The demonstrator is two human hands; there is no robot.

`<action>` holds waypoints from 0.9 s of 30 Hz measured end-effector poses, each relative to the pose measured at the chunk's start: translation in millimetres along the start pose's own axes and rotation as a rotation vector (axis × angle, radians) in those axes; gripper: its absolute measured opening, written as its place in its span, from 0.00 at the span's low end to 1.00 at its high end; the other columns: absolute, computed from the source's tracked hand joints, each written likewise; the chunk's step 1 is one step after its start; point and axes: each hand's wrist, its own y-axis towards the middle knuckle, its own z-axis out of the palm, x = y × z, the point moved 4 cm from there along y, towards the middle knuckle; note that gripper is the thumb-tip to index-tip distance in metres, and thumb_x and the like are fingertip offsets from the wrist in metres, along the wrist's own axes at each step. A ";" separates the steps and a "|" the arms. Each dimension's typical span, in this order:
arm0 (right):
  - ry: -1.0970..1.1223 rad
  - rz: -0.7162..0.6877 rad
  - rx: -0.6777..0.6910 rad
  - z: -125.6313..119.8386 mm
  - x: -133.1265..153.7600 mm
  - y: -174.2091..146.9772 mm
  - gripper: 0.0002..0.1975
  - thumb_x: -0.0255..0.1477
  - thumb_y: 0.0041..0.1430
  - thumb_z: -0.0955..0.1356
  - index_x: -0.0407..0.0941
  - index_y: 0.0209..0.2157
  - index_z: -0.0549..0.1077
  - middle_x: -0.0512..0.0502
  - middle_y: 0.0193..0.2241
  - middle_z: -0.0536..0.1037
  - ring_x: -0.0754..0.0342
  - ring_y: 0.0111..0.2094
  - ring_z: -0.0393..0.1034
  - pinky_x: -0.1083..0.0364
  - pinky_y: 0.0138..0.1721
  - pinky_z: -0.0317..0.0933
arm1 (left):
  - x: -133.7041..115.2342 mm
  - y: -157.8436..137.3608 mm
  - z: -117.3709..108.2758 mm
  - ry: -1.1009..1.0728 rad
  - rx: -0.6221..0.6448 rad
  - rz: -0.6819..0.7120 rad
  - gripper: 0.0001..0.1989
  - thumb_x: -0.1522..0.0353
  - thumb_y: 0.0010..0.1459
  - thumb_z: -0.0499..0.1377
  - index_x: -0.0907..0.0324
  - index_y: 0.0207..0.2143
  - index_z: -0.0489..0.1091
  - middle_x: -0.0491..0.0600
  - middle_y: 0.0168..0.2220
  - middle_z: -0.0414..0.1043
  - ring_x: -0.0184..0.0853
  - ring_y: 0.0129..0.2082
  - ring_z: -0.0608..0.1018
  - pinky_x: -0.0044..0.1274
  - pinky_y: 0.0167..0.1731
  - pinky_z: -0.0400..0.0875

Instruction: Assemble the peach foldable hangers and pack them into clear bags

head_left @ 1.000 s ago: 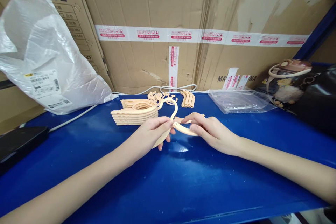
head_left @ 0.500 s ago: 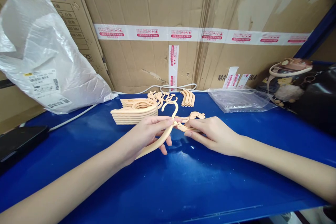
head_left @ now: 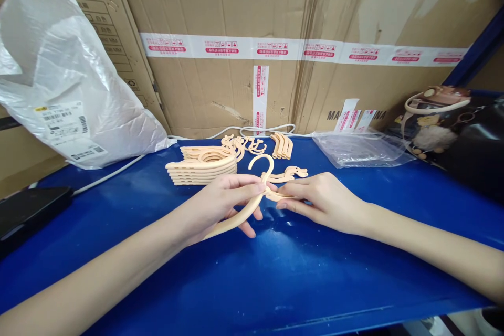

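My left hand point(head_left: 232, 197) is closed around a cream plastic hanger point(head_left: 240, 218), its thumb near the base of the upright hook. One arm of this hanger curves down and left under the palm. Fingers of my right hand point(head_left: 321, 199) pinch a short cream hanger arm point(head_left: 281, 196) whose end meets the hook's base at my left fingertips. Whether the two parts are locked together cannot be seen. Just behind my hands lies another cream piece with a rounded, shaped end point(head_left: 295, 172). A stack of cream hangers point(head_left: 200, 170) sits beyond my left hand.
Loose hooks point(head_left: 255, 145) and several curved arms point(head_left: 282, 145) lie at the back of the blue table point(head_left: 252, 283). A white mailing bag point(head_left: 74, 84) and black device point(head_left: 35, 215) stand left. A clear plastic bag point(head_left: 358, 148) and brown cup point(head_left: 433, 115) are right, before cardboard point(head_left: 220, 5).
The hanger's hook has shifted slightly right and down, tilting a little toward my right hand. Both hands keep their hold, and the short arm's end sits closer against the hook's base.
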 end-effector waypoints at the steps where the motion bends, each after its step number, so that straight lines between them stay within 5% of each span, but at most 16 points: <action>1: 0.000 -0.001 -0.002 -0.1 -0.3 -0.2 0.17 0.38 0.68 0.60 0.43 0.34 0.73 0.49 0.28 0.76 0.58 0.26 0.68 0.59 0.28 0.54 | 0.2 0.0 -0.1 -0.007 -0.002 -0.003 0.12 0.62 0.58 0.60 0.63 0.36 0.73 0.46 0.22 0.71 0.28 0.21 0.73 0.19 0.20 0.75; 19: 0.025 0.101 0.105 8.7 3.6 -1.2 0.21 0.39 0.68 0.58 0.43 0.28 0.72 0.52 0.22 0.73 0.62 0.19 0.57 0.59 0.24 0.45 | 6.6 3.9 0.8 0.146 -0.094 -0.022 0.16 0.62 0.57 0.59 0.65 0.42 0.75 0.47 0.22 0.73 0.30 0.22 0.75 0.19 0.21 0.74; 27: 0.012 0.133 0.105 8.9 5.7 -1.0 0.22 0.38 0.68 0.57 0.43 0.26 0.71 0.52 0.20 0.69 0.62 0.19 0.55 0.59 0.24 0.45 | 6.3 4.8 3.3 0.254 -0.033 0.032 0.18 0.58 0.59 0.55 0.65 0.33 0.74 0.47 0.21 0.73 0.27 0.16 0.72 0.18 0.19 0.68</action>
